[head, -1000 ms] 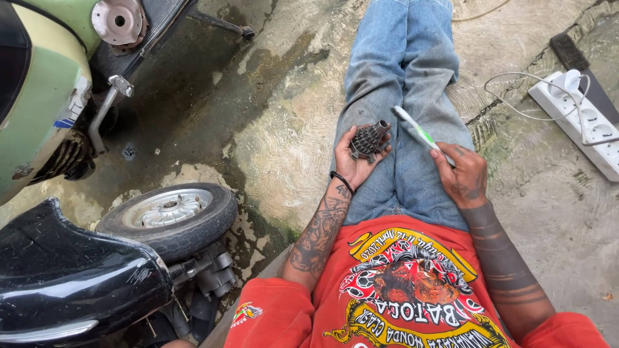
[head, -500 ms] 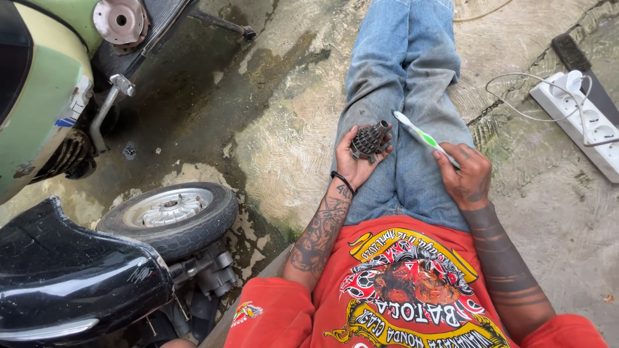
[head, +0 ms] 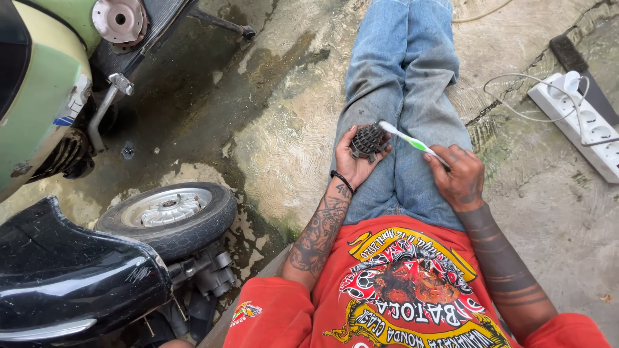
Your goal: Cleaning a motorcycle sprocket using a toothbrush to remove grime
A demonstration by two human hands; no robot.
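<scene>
Fingers of our left hand (head: 358,162) cup a dark toothed metal part (head: 369,140) over the thigh, while our right hand (head: 459,178), closed on a green-white toothbrush (head: 412,143), angles its long axis up-left, bristles touching the part.

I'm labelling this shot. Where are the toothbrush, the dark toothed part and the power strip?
toothbrush (head: 412,143), head view, on its green-and-white handle.
dark toothed part (head: 369,140), head view, on its ridged top face.
power strip (head: 596,129), head view, on its white socket face.
</scene>
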